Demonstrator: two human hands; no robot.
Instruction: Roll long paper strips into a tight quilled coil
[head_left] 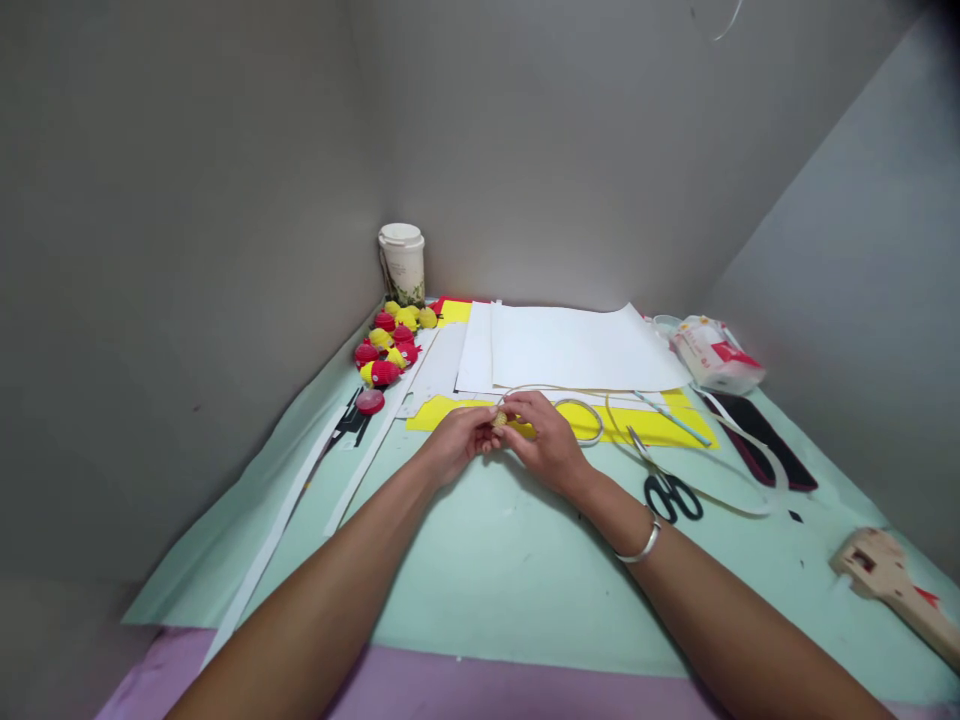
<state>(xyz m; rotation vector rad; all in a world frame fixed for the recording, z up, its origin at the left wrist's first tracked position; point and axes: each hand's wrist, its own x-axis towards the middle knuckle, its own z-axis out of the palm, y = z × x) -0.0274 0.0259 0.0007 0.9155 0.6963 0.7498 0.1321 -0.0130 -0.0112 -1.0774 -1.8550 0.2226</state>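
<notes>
Near the middle of the table, a small pale-yellow coil of rolled strip [499, 420] sits between the fingertips of both hands. My left hand [461, 440] is closed on it from the left. From the right, the thumb and fingers of my right hand [546, 440] pinch the same coil. A thin pale strip [766, 455] loops over the table at the right; whether it joins the coil is unclear. Scissors with black handles [671, 495] lie right of my right hand. Yellow sheet [656, 427] shows behind the hands.
White sheets [585, 345] lie at the back. On the left are red and yellow coiled paper pieces [384, 373], a lidded cup [403, 262] and long white strips [375, 450]. A tissue pack [718, 352], dark phone-like slab [780, 455] and glue gun [885, 570] lie right.
</notes>
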